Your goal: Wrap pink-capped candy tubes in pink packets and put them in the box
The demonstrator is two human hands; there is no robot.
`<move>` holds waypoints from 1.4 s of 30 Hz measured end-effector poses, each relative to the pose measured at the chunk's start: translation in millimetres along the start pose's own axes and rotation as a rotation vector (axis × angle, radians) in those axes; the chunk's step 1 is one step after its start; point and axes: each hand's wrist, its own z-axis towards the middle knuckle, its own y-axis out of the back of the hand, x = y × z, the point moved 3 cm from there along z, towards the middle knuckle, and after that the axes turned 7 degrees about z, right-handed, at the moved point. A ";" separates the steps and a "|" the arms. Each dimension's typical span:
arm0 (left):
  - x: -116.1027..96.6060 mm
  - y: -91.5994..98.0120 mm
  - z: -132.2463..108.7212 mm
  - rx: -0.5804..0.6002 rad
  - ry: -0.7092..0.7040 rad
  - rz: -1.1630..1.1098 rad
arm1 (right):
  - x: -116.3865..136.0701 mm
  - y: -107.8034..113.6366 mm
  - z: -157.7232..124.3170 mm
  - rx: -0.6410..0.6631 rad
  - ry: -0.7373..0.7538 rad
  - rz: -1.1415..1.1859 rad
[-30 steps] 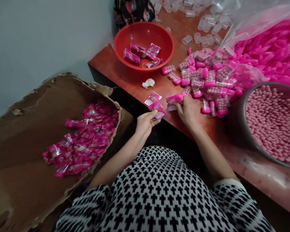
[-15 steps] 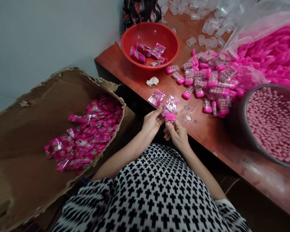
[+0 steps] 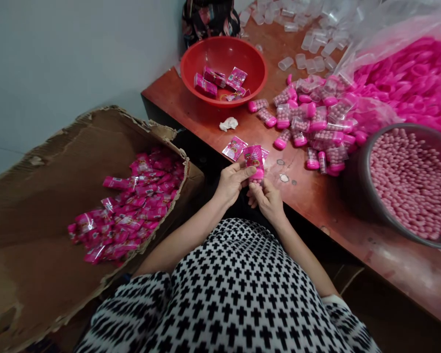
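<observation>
My left hand (image 3: 231, 185) is closed, pinching a printed pink plastic wrapper (image 3: 253, 156) between thumb and fingers. Right beside it, my right hand (image 3: 270, 200) grips a small clear jar with a pink cap (image 3: 257, 175), cap end up. The jar's cap meets the lower end of the wrapper; whether it is inside the wrapper I cannot tell. Fingers hide most of the jar's body. Just beyond the hands, a flat printed wrapper (image 3: 235, 148) lies at the table edge, and another is partly covered by the one I hold.
A red bowl (image 3: 259, 73) holds several wrappers. Pink-capped jars (image 3: 318, 122) are piled on the table, near a dark bucket (image 3: 369, 164) of small pink balls. Behind are a bag of pink caps (image 3: 407, 78) and clear cups (image 3: 312, 41). Left stands a cardboard box (image 3: 33, 215) with wrapped packs (image 3: 132, 206).
A printed wrapper is now spread upright in my left hand, over the jar's cap. Both hands have drawn closer together, and the view has shifted slightly.
</observation>
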 end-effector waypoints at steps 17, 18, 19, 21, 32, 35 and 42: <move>12.5 3.3 -8.8 -0.035 0.056 0.148 | 0.0 4.0 4.8 0.040 -0.101 0.107; 13.4 3.0 -10.1 -0.005 0.075 0.146 | 0.0 4.2 5.1 0.094 -0.139 0.162; 14.1 2.8 -11.6 0.030 0.092 0.148 | -0.5 3.6 5.2 0.148 -0.184 0.234; 14.6 4.1 -14.5 0.078 0.118 0.147 | -2.1 1.1 4.8 0.199 -0.253 0.367; 7.3 12.5 -11.1 -0.131 0.053 -0.028 | -2.0 -17.1 -6.6 -0.039 -0.130 0.402; 9.2 10.3 -14.1 -0.081 0.079 0.012 | -3.3 -19.5 -5.9 -0.044 -0.135 0.453; 9.6 13.8 -19.5 -0.043 0.151 0.001 | -4.9 -18.3 -5.1 -0.028 -0.180 0.551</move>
